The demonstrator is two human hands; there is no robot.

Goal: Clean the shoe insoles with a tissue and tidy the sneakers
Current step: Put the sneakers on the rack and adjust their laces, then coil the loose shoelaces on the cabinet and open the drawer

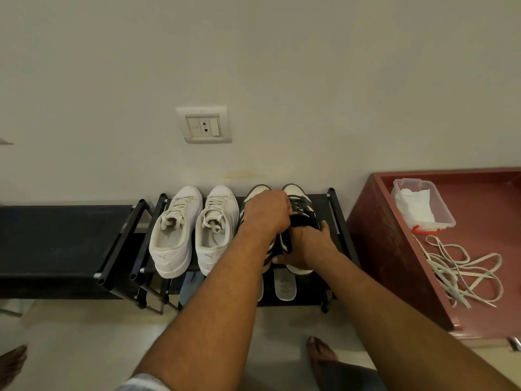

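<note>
Your two hands meet over the black-and-cream leather sneakers [296, 191] at the right end of the top shelf of a black metal shoe rack [337, 218], toes to the wall; your left hand [266, 214] curls over the dark laces and tongue; your right hand [306, 246] wraps the heel end at the front edge, thumb raised. A laced white leather sneakers pair [174, 238] stands neatly at the left end of that shelf, so that pair looks finished. A pale insole-shaped piece [285, 286] lies on the lower shelf beneath; it may be waiting to go back in. On the red-brown surface [479, 221] to the right, white tissues [417, 204] sit in a clear plastic box [445, 221] near its back edge, and loose white laces [462, 272] sprawl in front; neither hand holds a tissue. Whether the insoles are wiped cannot be told; tidying seems well along, not done.
</note>
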